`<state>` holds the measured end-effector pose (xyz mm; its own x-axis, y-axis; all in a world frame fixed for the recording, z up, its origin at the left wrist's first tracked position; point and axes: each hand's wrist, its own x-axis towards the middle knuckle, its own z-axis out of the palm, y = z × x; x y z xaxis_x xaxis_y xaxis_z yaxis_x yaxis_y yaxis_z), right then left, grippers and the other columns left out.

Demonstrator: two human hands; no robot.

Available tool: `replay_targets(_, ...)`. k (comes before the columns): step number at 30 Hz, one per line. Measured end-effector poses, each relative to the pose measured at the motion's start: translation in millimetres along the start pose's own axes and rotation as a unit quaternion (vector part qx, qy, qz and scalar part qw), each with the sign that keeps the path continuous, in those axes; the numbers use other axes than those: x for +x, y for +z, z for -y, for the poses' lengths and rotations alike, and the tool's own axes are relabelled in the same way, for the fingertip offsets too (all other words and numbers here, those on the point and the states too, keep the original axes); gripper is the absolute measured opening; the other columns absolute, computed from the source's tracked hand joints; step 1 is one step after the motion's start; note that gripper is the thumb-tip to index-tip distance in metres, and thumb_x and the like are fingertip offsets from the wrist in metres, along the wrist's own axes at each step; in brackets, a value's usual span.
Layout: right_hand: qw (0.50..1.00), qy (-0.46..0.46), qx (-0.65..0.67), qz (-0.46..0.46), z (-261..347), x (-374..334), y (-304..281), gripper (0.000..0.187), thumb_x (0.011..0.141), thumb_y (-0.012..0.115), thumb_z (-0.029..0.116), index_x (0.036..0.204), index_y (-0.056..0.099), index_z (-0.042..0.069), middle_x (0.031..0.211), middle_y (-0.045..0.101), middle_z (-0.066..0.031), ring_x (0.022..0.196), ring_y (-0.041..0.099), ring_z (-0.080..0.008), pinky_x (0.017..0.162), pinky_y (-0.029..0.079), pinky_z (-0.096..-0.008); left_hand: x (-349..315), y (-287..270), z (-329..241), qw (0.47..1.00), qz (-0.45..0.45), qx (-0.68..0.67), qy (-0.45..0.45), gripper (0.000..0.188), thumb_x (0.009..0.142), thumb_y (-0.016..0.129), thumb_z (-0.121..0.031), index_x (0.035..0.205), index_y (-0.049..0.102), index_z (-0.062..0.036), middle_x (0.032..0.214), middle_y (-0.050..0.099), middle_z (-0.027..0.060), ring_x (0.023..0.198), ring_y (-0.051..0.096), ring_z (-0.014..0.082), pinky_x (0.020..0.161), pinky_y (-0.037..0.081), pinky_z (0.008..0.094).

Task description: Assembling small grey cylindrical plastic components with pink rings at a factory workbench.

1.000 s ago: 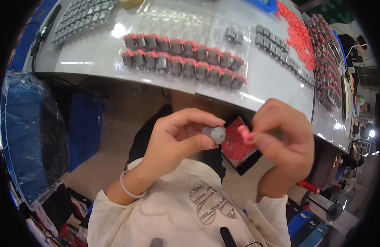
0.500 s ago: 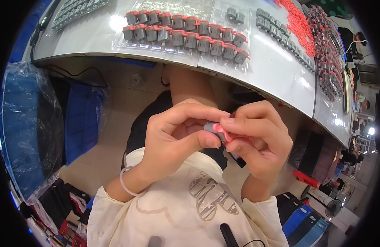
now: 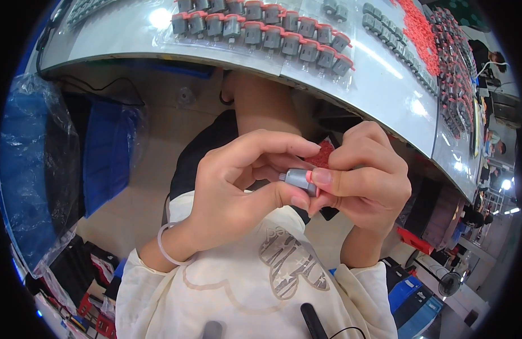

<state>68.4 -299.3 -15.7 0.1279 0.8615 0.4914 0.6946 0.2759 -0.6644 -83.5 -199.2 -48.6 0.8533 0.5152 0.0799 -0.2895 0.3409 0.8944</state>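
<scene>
Grey metallic motor (image 3: 298, 179): between your two hands, held above your lap, its narrow end toward your left palm.
Pinkish-red plastic cap (image 3: 317, 193): at the motor's right end, touching it, partly covered by your right thumb.
Left hand (image 3: 230, 183): your fingers curl around the motor, thumb along its near side, index fingertip raised clear of it.
Right hand (image 3: 371, 178): your thumb and index finger pinch the cap against the motor.
Glossy white desk (image 3: 396, 104): beyond your hands, bearing two rows of red-capped grey motors (image 3: 272, 38) in clear plastic.
Loose red heap of small plastic pieces (image 3: 422, 37): on the desk to your right, beside rows of bare grey motors (image 3: 392, 37).
White wristband (image 3: 161, 246): around your left wrist.
</scene>
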Motion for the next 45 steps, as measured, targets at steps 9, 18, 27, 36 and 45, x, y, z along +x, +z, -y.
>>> replay_targets(9,0.980,0.045,0.188,-0.041,-12,-8,15,0.034,0.053,0.080,0.029,0.079,0.070,0.010,0.072,0.049,-0.0001,0.063,0.043,-0.0129,0.052,0.032,-0.0238,2,-7,-3,0.996,0.024,-0.075,-0.050,0.038,0.072,0.068,0.010,0.108,0.056,0.0060,0.105,0.059,0.0126,0.096,0.061,0.0181,0.081,0.052,0.0278)
replay_targets(18,0.970,0.165,0.163,-0.072,-13,8,19,0.042,0.056,0.083,0.027,0.087,0.066,0.005,0.083,0.053,-0.0065,0.071,0.052,-0.0150,0.060,0.042,-0.0244,16,-20,1,0.996,0.014,-0.066,-0.061,0.061,0.076,0.068,0.005,0.129,0.039,0.0013,0.108,0.056,0.0130,0.102,0.057,0.0164,0.088,0.047,0.0294)
replay_targets(27,0.979,0.191,-0.060,-0.047,-68,80,-59,0.021,0.080,0.062,0.003,0.100,0.062,-0.004,0.091,0.061,-0.0068,0.085,0.057,-0.0121,0.079,0.044,-0.0241,30,-36,-12,0.997,-0.051,0.063,-0.004,0.047,0.086,0.059,-0.016,0.124,0.041,0.0057,0.112,0.056,0.0179,0.103,0.056,0.0223,0.089,0.045,0.0322)
replay_targets(36,0.963,0.236,-0.123,0.034,-123,87,-55,0.013,0.077,0.065,0.007,0.086,0.060,-0.001,0.079,0.063,-0.0035,0.067,0.055,-0.0095,0.066,0.044,-0.0230,48,-54,-27,0.990,-0.050,0.134,0.001,0.019,0.089,0.051,-0.001,0.105,0.058,0.0057,0.098,0.062,0.0125,0.092,0.059,0.0164,0.083,0.045,0.0263)
replay_targets(45,0.961,0.165,-0.221,-0.012,-133,68,-61,0.018,0.077,0.063,0.008,0.094,0.063,0.004,0.089,0.055,-0.0070,0.081,0.054,-0.0195,0.069,0.042,-0.0275,154,-44,-61,0.924,0.037,0.377,0.057,0.020,0.090,0.050,-0.008,0.102,0.059,0.0053,0.093,0.063,0.0099,0.087,0.060,0.0136,0.079,0.046,0.0256)
